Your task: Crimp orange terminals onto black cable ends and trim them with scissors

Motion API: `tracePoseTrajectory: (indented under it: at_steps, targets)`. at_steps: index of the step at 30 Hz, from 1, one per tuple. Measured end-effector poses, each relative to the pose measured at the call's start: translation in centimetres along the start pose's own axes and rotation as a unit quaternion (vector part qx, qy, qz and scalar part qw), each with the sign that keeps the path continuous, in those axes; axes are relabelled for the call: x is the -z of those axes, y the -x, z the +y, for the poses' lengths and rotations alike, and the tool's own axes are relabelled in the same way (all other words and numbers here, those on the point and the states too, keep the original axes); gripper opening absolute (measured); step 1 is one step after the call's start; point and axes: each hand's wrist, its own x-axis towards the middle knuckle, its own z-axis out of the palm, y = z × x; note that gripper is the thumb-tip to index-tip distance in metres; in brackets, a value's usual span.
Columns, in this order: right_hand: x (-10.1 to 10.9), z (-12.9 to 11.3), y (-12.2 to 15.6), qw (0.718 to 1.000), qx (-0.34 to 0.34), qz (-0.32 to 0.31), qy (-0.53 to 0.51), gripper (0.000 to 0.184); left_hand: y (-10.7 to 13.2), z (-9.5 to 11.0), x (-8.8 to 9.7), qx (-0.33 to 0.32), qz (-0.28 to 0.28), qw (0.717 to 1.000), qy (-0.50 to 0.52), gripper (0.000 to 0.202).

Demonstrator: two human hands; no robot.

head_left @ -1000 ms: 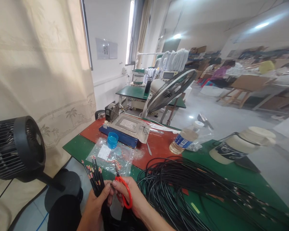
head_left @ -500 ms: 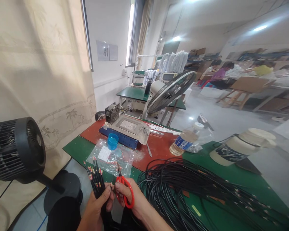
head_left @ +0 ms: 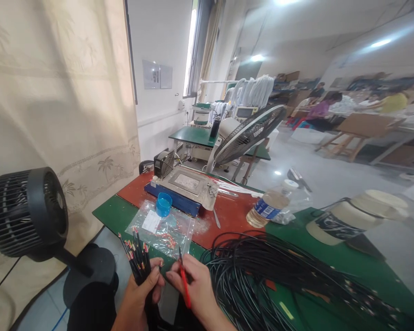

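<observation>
My left hand [head_left: 143, 289] is closed around a bunch of black cables [head_left: 135, 257]. Their stripped ends fan upward, showing short red, yellow and white wires. One cable end sticks out between thumb and forefinger. Just to the right, my right hand [head_left: 195, 282] grips red-handled scissors [head_left: 184, 280], turned edge-on with the dark blades pointing up. A small gap parts the two hands. Beyond them a clear plastic bag [head_left: 158, 230] lies flat with small red and yellow scraps on it. A blue round cup [head_left: 163, 204] stands at the bag's far edge.
A large coil of black cables [head_left: 248, 262] covers the green table's right side. Behind are a metal-topped heating device [head_left: 186, 184], a bottle of clear liquid [head_left: 265, 207] and a cream jug [head_left: 348, 218]. A black fan [head_left: 27, 211] stands at left; people sit working far right.
My right hand has moved right, away from the cable end, and turned the scissors from face-on to edge-on. The left hand keeps its hold. The view has shifted slightly.
</observation>
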Motion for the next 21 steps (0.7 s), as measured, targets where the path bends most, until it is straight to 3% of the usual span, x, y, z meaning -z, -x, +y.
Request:
tracePoseTrajectory:
  at_steps: [3,6,11,17,21]
  targets:
    - [0.7,-0.2,0.2,0.954,0.235,0.029,0.182,0.025,-0.2,0.0,0.2,0.030,-0.009,0.999,0.031,0.042]
    - [1.3,-0.8,0.1,0.898,0.345,-0.012,0.274,0.022,-0.4,0.1,0.5,0.080,-0.007,0.994,0.068,0.051]
    - [1.3,-1.6,-0.2,0.853,0.405,-0.090,0.316,0.024,-1.0,0.4,1.2,0.132,0.041,0.981,0.133,0.046]
    - [-0.4,-0.8,-0.8,0.816,0.462,-0.108,0.329,0.029,-1.3,0.2,1.4,0.217,0.015,0.951,0.219,0.045]
    - [-0.2,-0.8,-1.4,0.803,0.490,-0.120,0.317,0.030,-1.0,0.6,0.9,0.215,0.033,0.946,0.241,0.042]
